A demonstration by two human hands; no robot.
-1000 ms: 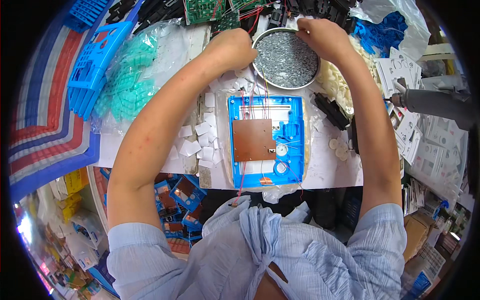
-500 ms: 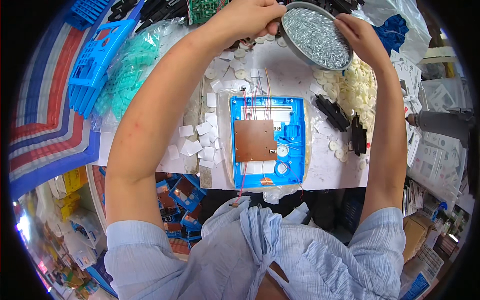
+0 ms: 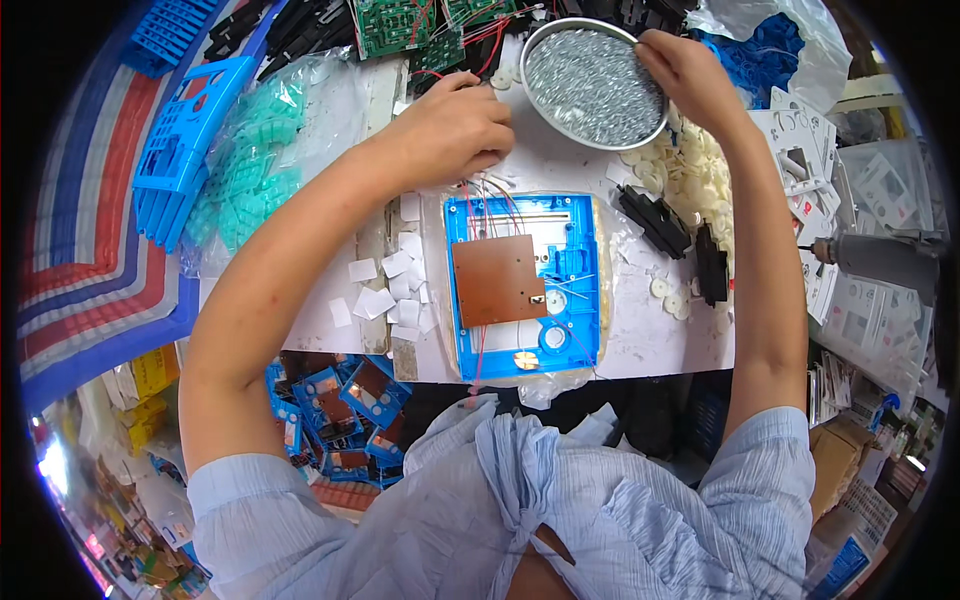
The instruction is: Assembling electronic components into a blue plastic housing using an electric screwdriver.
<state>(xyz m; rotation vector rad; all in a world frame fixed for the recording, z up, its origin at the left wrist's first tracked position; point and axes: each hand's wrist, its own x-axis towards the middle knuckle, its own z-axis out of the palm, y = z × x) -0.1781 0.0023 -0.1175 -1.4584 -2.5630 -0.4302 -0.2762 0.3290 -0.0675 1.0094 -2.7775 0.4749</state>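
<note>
My right hand (image 3: 695, 80) grips the right rim of a round metal bowl (image 3: 530, 97), its thumb and fingers closed over the edge. Small silvery pieces (image 3: 595, 85), like screws or pins, fill the bowl. Left of it, my left hand (image 3: 455, 130) is over the table with its fingers curled in; anything within them is hidden. Just below that hand lies an open blue plastic housing (image 3: 577, 320). A brown circuit board (image 3: 497, 280) rests inside, slightly tilted, with thin red and dark wires (image 3: 490, 200) running from its upper edge toward my left hand.
White paper squares (image 3: 375, 303) are scattered left of the housing. Black plastic parts (image 3: 655, 222) and cream discs (image 3: 700, 180) lie to the right. Green circuit boards (image 3: 395, 25) sit at the back; bagged teal parts (image 3: 255, 150) are at left. A grey tool (image 3: 880, 258) juts in from the right.
My left hand has let go of the bowl and come down left, nearer the wires. My right hand has shifted the bowl slightly left and nearer. The green boards show more fully.
</note>
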